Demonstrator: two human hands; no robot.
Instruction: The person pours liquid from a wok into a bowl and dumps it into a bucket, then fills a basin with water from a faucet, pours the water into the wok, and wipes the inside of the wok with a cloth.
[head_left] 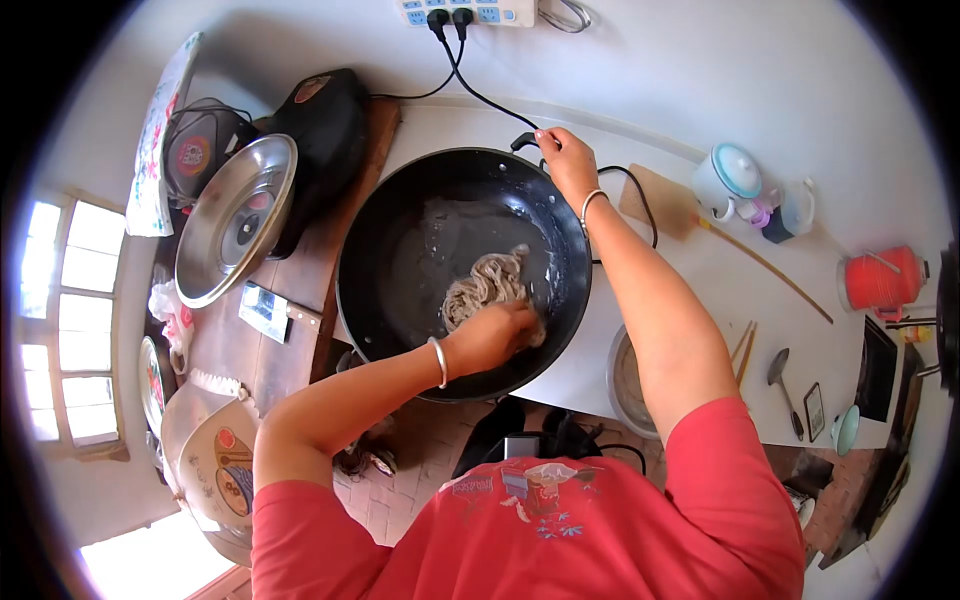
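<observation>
A large black pan (400, 230) with wet, whitish smears on its inner wall sits on the white counter. Inside it, toward the near right, lies a bunched grey-beige cloth (484, 282). My left hand (495, 335) is closed on the near end of this cloth and presses it against the pan's bottom; its fingertips are partly hidden. At the far right rim, my right hand (567, 165) is closed round the pan's black handle (524, 141), which shows just left of the fingers. A black cord passes close by that hand.
A steel basin (190, 265), a cleaver (264, 312) and black appliances stand on the wooden table at left. A power strip (490, 14) hangs above. On the right are a lidded pot (728, 178), a ladle (780, 368), chopsticks (745, 352) and a round lid or basin (628, 385).
</observation>
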